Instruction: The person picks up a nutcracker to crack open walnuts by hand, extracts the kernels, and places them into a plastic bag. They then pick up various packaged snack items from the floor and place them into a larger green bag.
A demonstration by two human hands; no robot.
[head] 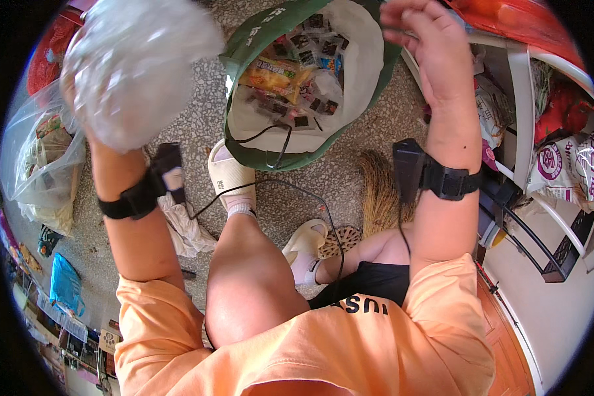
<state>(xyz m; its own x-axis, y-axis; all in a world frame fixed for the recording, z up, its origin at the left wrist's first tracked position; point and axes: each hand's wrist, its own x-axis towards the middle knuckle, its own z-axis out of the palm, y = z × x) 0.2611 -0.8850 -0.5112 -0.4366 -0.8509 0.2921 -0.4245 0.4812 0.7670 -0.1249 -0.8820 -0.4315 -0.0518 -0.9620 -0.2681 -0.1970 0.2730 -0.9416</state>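
My left hand (72, 94) grips a crumpled clear plastic bag (138, 69), which is blurred and covers most of the fingers. At the upper right, my right hand (430, 44) has loosely curled, parted fingers with nothing visible in them. Its fingertips overlap the right rim of a green bag (257, 42) with a white lining; whether they touch it I cannot tell. Inside that bag lie several small clear packets with dark contents (307, 49), a yellow-orange snack packet (270, 74) and a blue packet (331, 64). Dark cord handles (282, 143) hang over the near rim.
Beside my foot in a cream slipper (230, 173) lies a white cloth (188, 227). A straw broom (383, 193) rests on the speckled floor. A filled plastic bag (49, 168) stands left, a blue bag (65, 284) nearer. White shelving (519, 74) with packages stands right. A black cable (297, 185) crosses my legs.
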